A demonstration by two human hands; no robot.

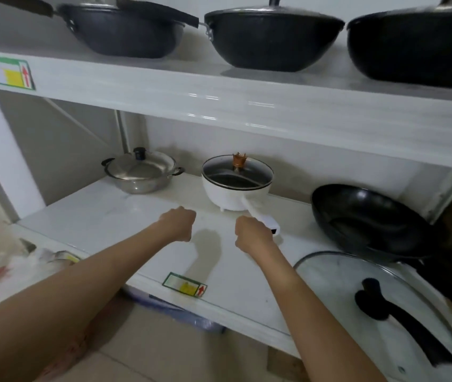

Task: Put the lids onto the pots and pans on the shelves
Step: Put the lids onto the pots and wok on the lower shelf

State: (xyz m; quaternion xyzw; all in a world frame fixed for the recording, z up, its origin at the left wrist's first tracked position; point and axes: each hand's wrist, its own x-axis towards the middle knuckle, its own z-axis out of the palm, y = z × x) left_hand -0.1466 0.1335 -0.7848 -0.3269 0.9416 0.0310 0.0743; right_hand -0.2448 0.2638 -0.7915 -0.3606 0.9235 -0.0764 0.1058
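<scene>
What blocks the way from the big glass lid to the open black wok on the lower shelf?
Nothing visible: the glass lid lies right in front of the uncovered black wok, and both hands are off to its left.

Upper shelf point(247, 103): white, glossy front edge, sticker point(8, 73) with red arrow at left end
Upper shelf load: three black woks point(125, 34) side by side, middle wok point(271, 41) lidded
Lower shelf point(103, 216): white, second arrow sticker point(185, 284) on front edge
Lower shelf, rear left: steel pot point(140, 173), lid on
Lower shelf, rear centre: white electric pot point(237, 186), glass lid on, handle pointing forward
Lower shelf, right: open black wok point(368, 219)
Lower shelf, front right: loose glass lid point(357, 307), black handle, just in front of open wok
</scene>
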